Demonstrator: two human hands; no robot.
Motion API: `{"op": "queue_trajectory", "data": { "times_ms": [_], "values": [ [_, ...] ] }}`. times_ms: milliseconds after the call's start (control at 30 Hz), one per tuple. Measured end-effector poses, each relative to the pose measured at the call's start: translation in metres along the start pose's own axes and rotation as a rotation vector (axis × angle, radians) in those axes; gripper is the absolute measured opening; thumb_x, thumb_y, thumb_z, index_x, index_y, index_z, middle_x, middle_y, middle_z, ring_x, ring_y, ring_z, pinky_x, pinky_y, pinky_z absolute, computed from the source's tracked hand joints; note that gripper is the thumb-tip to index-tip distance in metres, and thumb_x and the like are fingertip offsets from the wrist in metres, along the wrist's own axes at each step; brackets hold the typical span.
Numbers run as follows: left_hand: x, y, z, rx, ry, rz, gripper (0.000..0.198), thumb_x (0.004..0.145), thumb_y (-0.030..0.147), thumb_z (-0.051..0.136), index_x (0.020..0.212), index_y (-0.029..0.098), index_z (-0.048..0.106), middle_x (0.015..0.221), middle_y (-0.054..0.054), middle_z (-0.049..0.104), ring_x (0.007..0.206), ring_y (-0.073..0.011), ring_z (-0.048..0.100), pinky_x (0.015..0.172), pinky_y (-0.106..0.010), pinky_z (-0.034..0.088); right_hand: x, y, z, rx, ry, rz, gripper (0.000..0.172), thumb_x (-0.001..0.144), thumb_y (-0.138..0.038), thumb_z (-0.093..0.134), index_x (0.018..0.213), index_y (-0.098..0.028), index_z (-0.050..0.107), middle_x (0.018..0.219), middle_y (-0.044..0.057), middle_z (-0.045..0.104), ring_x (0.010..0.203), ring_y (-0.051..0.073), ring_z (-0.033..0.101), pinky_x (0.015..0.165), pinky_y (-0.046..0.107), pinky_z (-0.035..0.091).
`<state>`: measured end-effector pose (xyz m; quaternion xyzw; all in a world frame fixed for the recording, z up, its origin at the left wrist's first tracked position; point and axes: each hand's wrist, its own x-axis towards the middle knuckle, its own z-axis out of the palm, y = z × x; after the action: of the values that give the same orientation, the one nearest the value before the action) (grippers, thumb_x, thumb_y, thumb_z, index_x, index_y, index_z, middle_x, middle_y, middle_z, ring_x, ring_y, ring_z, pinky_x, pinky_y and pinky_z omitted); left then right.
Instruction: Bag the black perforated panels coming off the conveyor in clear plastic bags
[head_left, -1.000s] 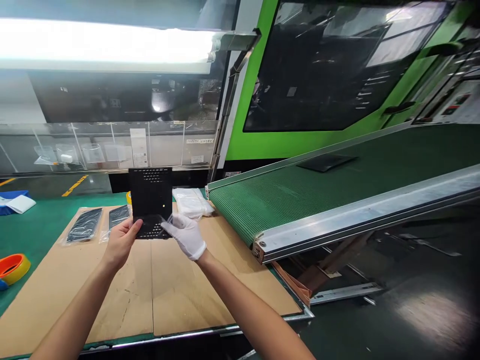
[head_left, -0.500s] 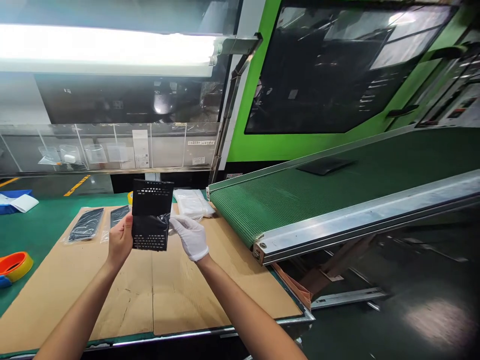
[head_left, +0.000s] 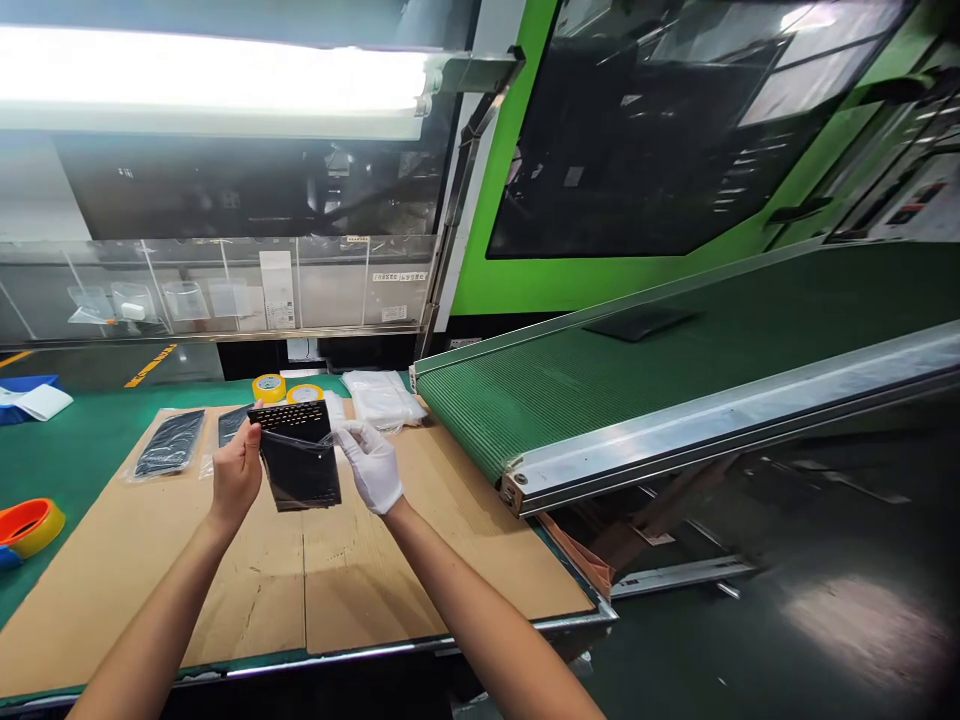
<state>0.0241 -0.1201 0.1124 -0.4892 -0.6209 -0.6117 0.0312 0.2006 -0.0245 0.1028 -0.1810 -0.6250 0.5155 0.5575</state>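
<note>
A flat black plastic panel [head_left: 301, 470] with rows of slots near its upper end is held up over the cardboard. Its lower part sits inside a clear plastic bag [head_left: 289, 440], whose mouth crosses just below the slots. My bare left hand [head_left: 238, 470] is closed on the panel's left edge, thumb in front. In a white glove, my right hand [head_left: 369, 465] pinches the bag's edge at the panel's right side. Two bagged black panels lie behind my left hand: one in full view [head_left: 171, 443], the other [head_left: 231, 425] partly hidden.
Cardboard [head_left: 390, 570] covers the green table. A stack of clear bags [head_left: 382, 400] and yellow tape rolls [head_left: 268, 388] lie at the back. To the right slopes a green conveyor belt [head_left: 525, 400] carrying a dark flat piece [head_left: 637, 322]. An orange-yellow ring [head_left: 31, 527] lies left.
The panel has tilted and lowered slightly, and the bag's mouth has moved up it towards the slotted upper end. My right hand has shifted a little left. Tape rolls have come into view.
</note>
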Motion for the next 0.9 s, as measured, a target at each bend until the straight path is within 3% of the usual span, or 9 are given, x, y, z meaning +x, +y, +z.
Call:
{"op": "queue_trajectory", "data": {
  "times_ms": [167, 400, 500, 600, 733, 900],
  "values": [
    [-0.010, -0.020, 0.013, -0.162, 0.005, -0.231, 0.082, 0.093, 0.082, 0.038, 0.115, 0.012, 0.075, 0.112, -0.015, 0.078, 0.116, -0.0328, 0.067, 0.096, -0.038, 0.052, -0.009, 0.039, 0.007, 0.127, -0.001, 0.140, 0.041, 0.078, -0.060, 0.075, 0.083, -0.020, 0.068, 0.085, 0.004, 0.071, 0.082, 0.018, 0.065, 0.083, 0.033, 0.055],
    [-0.040, -0.047, 0.020, -0.368, -0.091, -0.319, 0.083, 0.085, 0.085, 0.053, 0.125, 0.016, 0.072, 0.123, -0.014, 0.075, 0.130, -0.0341, 0.061, 0.114, -0.044, 0.045, -0.032, 0.080, 0.010, 0.201, 0.099, 0.181, 0.043, 0.077, -0.061, 0.078, 0.091, -0.021, 0.067, 0.093, 0.003, 0.071, 0.093, 0.019, 0.064, 0.091, 0.033, 0.053],
    [-0.058, -0.059, 0.017, -0.472, -0.216, -0.385, 0.090, 0.074, 0.078, 0.074, 0.138, 0.016, 0.064, 0.124, -0.014, 0.075, 0.127, -0.0345, 0.064, 0.112, -0.045, 0.048, -0.043, 0.085, 0.006, 0.184, 0.120, 0.165, 0.040, 0.082, -0.060, 0.075, 0.093, -0.022, 0.067, 0.094, 0.003, 0.071, 0.092, 0.019, 0.064, 0.091, 0.033, 0.052],
    [-0.074, -0.071, 0.016, -0.548, -0.321, -0.465, 0.085, 0.062, 0.069, 0.088, 0.125, 0.016, 0.070, 0.121, -0.015, 0.076, 0.118, -0.0343, 0.069, 0.106, -0.045, 0.053, -0.052, 0.087, -0.002, 0.168, 0.090, 0.171, 0.038, 0.084, -0.059, 0.073, 0.092, -0.023, 0.066, 0.093, 0.003, 0.071, 0.090, 0.019, 0.064, 0.088, 0.033, 0.052],
    [-0.081, -0.076, 0.013, -0.437, -0.341, -0.454, 0.060, 0.073, 0.072, 0.078, 0.096, 0.017, 0.080, 0.104, -0.012, 0.080, 0.104, -0.0318, 0.072, 0.100, -0.043, 0.055, -0.058, 0.082, -0.016, 0.152, 0.061, 0.190, 0.037, 0.085, -0.058, 0.074, 0.094, -0.022, 0.068, 0.095, 0.003, 0.071, 0.091, 0.019, 0.064, 0.091, 0.034, 0.051],
    [-0.074, -0.074, 0.011, -0.450, -0.332, -0.432, 0.064, 0.078, 0.079, 0.068, 0.093, 0.018, 0.082, 0.098, -0.009, 0.081, 0.104, -0.0319, 0.072, 0.102, -0.045, 0.055, -0.057, 0.065, -0.033, 0.199, -0.035, 0.180, 0.032, 0.084, -0.055, 0.075, 0.087, -0.024, 0.068, 0.104, 0.005, 0.076, 0.106, 0.024, 0.068, 0.102, 0.040, 0.049]
  ]
}}
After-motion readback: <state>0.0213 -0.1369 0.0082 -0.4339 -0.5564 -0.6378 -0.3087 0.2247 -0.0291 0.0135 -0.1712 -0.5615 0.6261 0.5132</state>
